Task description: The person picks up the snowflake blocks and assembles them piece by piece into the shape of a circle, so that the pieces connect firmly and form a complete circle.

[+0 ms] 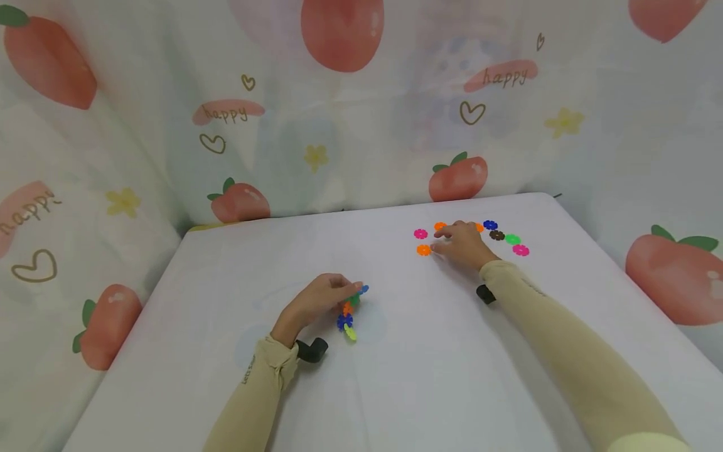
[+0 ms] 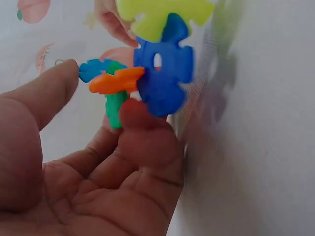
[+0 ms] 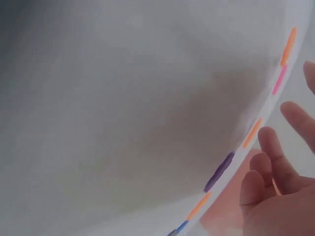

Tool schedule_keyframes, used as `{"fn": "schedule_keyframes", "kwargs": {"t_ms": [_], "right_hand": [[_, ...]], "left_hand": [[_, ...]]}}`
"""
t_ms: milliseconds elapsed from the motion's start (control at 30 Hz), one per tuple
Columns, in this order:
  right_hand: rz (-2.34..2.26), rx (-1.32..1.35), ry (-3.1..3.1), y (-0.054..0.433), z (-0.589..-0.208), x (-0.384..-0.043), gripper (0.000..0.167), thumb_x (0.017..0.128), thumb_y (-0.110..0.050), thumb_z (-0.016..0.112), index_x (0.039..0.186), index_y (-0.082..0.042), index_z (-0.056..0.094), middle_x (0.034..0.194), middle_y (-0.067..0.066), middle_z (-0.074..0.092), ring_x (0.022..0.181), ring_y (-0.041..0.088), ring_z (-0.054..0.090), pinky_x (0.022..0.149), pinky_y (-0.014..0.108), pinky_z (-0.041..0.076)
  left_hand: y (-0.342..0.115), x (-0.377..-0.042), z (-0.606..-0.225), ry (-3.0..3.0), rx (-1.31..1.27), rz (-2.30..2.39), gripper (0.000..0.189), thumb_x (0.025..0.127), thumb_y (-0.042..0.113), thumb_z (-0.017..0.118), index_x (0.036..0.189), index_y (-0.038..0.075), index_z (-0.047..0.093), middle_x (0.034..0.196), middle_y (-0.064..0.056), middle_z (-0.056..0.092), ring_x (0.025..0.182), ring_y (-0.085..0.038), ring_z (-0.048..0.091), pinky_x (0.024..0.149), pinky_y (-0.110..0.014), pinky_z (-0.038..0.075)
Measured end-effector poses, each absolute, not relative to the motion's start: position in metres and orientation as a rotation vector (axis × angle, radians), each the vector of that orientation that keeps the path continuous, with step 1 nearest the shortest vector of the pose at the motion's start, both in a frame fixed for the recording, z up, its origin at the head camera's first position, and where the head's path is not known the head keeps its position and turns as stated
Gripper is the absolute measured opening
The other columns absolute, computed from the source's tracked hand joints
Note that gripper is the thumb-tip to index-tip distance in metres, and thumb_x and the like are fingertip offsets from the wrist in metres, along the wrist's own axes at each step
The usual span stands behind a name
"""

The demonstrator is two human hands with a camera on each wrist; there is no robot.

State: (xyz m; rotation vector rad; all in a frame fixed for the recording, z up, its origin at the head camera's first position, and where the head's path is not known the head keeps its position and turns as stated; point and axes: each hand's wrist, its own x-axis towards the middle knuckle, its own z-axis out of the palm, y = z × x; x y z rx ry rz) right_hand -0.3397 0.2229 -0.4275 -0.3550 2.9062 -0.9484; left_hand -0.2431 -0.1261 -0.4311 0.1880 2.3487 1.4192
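Observation:
My left hand [image 1: 322, 298] pinches a short chain of interlocked plastic snowflake discs between thumb and fingers. In the left wrist view the chain has a light blue disc [image 2: 91, 70] by the thumb, a green disc [image 2: 114, 112], an orange disc [image 2: 115, 81], a dark blue disc [image 2: 165, 73] and a yellow-green disc [image 2: 157, 14]. My right hand [image 1: 464, 246] is over the loose discs at the back right, its fingers parted and holding nothing. Its fingertips are close to an orange disc [image 1: 423, 250]. A purple disc [image 3: 219, 172] shows only in the right wrist view.
Around the right hand lie a pink disc [image 1: 420, 233], another orange disc [image 1: 440, 226], a blue disc [image 1: 490, 225], a dark brown disc [image 1: 497, 235], a green disc [image 1: 513, 239] and another pink disc [image 1: 521, 250]. A printed curtain [image 1: 367, 125] hangs behind the white table [image 1: 423, 376].

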Motion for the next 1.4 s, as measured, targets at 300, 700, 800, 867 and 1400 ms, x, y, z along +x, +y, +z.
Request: {"fn": "schedule_keyframes", "kwargs": {"t_ms": [300, 700, 800, 867, 1400], "right_hand": [[-0.766, -0.454, 2.955, 0.206, -0.431, -0.342, 0.029, 0.098, -0.015, 0.072, 0.121, 0.002, 0.076, 0.119, 0.024, 0.067, 0.119, 0.047, 0.045, 0.097, 0.059, 0.046], [-0.645, -0.377, 3.035, 0.213, -0.433, -0.340, 0.036, 0.096, -0.021, 0.075, 0.125, 0.000, 0.074, 0.130, 0.028, 0.062, 0.123, 0.052, 0.043, 0.103, 0.067, 0.039], [-0.634, -0.314, 3.025, 0.220, -0.432, -0.340, 0.041, 0.097, -0.025, 0.073, 0.130, -0.001, 0.071, 0.135, 0.031, 0.057, 0.128, 0.055, 0.041, 0.104, 0.074, 0.033], [-0.625, -0.297, 3.012, 0.226, -0.433, -0.341, 0.042, 0.098, -0.025, 0.070, 0.132, -0.001, 0.070, 0.137, 0.032, 0.055, 0.129, 0.057, 0.040, 0.104, 0.077, 0.031], [-0.923, -0.177, 2.862, 0.265, -0.428, -0.334, 0.036, 0.097, 0.003, 0.059, 0.132, 0.013, 0.063, 0.126, 0.033, 0.064, 0.119, 0.048, 0.057, 0.105, 0.059, 0.050]], "left_hand": [[-0.118, -0.245, -0.436, 2.243, 0.195, 1.583, 0.031, 0.105, 0.034, 0.071, 0.108, 0.004, 0.066, 0.103, -0.007, 0.081, 0.090, -0.017, 0.067, 0.080, -0.031, 0.049], [-0.115, -0.242, -0.441, 2.239, 0.160, 1.634, 0.036, 0.102, 0.039, 0.075, 0.109, 0.006, 0.066, 0.106, -0.004, 0.080, 0.089, -0.017, 0.061, 0.078, -0.032, 0.047], [-0.114, -0.242, -0.442, 2.253, 0.134, 1.647, 0.035, 0.102, 0.038, 0.075, 0.111, 0.005, 0.066, 0.105, -0.004, 0.079, 0.088, -0.017, 0.061, 0.077, -0.031, 0.048], [-0.113, -0.242, -0.442, 2.263, 0.123, 1.654, 0.034, 0.102, 0.036, 0.076, 0.112, 0.005, 0.066, 0.104, -0.005, 0.079, 0.087, -0.017, 0.061, 0.077, -0.031, 0.049], [-0.109, -0.245, -0.440, 2.315, 0.205, 1.532, 0.039, 0.104, 0.039, 0.072, 0.127, 0.008, 0.075, 0.097, -0.002, 0.068, 0.079, -0.017, 0.054, 0.074, -0.031, 0.046]]}}
